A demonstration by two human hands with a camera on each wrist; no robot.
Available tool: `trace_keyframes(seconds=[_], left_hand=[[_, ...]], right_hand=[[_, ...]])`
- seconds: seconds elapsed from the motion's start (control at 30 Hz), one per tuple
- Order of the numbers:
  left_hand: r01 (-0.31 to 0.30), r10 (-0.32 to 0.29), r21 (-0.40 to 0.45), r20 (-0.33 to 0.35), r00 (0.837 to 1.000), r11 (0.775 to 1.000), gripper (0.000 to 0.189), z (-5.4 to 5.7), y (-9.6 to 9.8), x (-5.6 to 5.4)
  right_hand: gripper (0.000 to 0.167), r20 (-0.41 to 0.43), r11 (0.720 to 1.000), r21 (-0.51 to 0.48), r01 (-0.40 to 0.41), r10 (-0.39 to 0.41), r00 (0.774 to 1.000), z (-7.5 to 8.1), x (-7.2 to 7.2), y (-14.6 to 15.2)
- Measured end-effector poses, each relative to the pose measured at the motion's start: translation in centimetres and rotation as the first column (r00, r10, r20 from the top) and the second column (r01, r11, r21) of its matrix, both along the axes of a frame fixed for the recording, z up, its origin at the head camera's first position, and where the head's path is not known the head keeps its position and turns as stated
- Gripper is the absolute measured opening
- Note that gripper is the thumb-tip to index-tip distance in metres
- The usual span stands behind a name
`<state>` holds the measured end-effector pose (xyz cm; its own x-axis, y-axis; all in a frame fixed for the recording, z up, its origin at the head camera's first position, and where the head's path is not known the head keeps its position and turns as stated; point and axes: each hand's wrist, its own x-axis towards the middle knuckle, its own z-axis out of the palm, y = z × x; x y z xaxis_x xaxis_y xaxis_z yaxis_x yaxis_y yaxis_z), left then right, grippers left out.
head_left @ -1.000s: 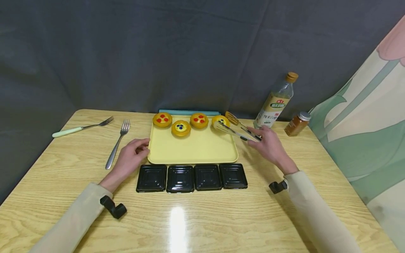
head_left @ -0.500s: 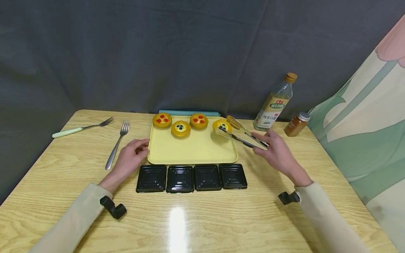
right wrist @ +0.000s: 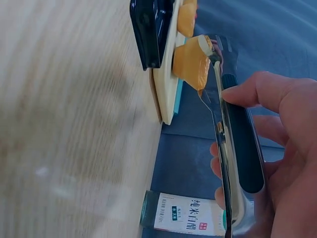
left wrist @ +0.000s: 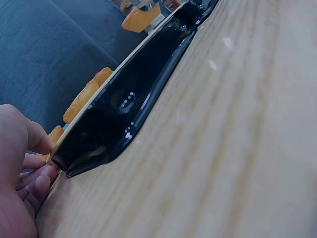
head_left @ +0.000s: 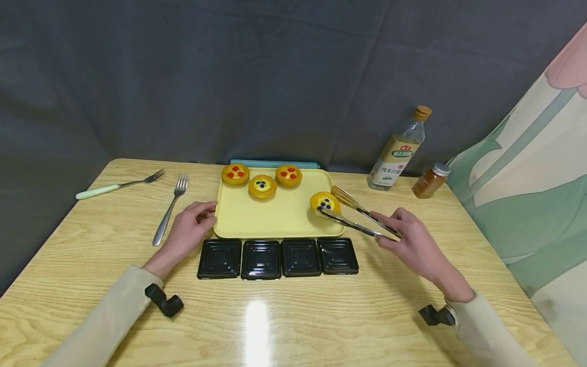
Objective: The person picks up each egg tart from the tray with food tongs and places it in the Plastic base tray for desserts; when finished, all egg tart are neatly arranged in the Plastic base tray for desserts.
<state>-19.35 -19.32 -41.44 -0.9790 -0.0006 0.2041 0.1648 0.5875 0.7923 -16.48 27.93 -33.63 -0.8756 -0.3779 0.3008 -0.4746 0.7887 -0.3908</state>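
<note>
My right hand (head_left: 415, 244) holds metal tongs (head_left: 362, 216) with dark grips. The tongs' ends are on either side of a tart with blue berries (head_left: 324, 202), over the right part of the yellow tray (head_left: 275, 219). Whether that tart touches the tray I cannot tell. At the tray's left edge, my left hand (head_left: 192, 227) pinches the rim between thumb and fingers (left wrist: 37, 191). Another blue-berry tart (head_left: 262, 186) and two red-topped tarts, one at left (head_left: 235, 174) and one in the middle (head_left: 288, 175), sit along the tray's far side.
Several square black containers (head_left: 300, 257) stand in a row before the tray. Two forks lie left, one green-handled (head_left: 98, 191), one all metal (head_left: 169, 211). A vinegar bottle (head_left: 396, 153) and small brown jar (head_left: 431, 180) stand back right. A blue strip (head_left: 275, 163) lies behind the tray.
The tongs and the blue-berry tart between their ends have moved toward me and slightly right, away from the tray's far edge. The left hand has stayed where it was.
</note>
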Motion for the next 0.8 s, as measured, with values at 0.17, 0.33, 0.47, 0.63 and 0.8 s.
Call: trace_keyframes(seconds=[0.17,0.33,0.47,0.63,0.8], left_hand=[[0.004,-0.004,0.001,-0.001,1.0,1.0,0.043,0.1,0.1,0.0],[0.004,-0.004,0.001,-0.004,1.0,1.0,0.043,0.2,0.2,0.0],[0.007,-0.007,0.002,-0.007,1.0,1.0,0.042,0.2,0.2,0.2],[0.015,-0.015,0.01,-0.006,1.0,1.0,0.042,0.4,0.0,0.4],[0.012,-0.012,0.008,0.001,1.0,1.0,0.043,0.2,-0.1,0.3]], right_hand=[[0.054,-0.017,1.0,0.016,0.006,-0.006,1.0,-0.2,1.6,0.4],[0.054,-0.052,1.0,-0.002,-0.015,0.015,0.999,-0.5,3.1,1.1],[0.055,-0.06,0.999,-0.016,-0.031,0.03,0.998,-0.7,4.2,1.6],[0.056,-0.067,0.999,-0.025,-0.031,0.029,0.997,-1.1,5.5,2.0],[0.058,-0.063,1.0,-0.027,-0.016,0.014,0.998,-1.3,6.7,2.1]])
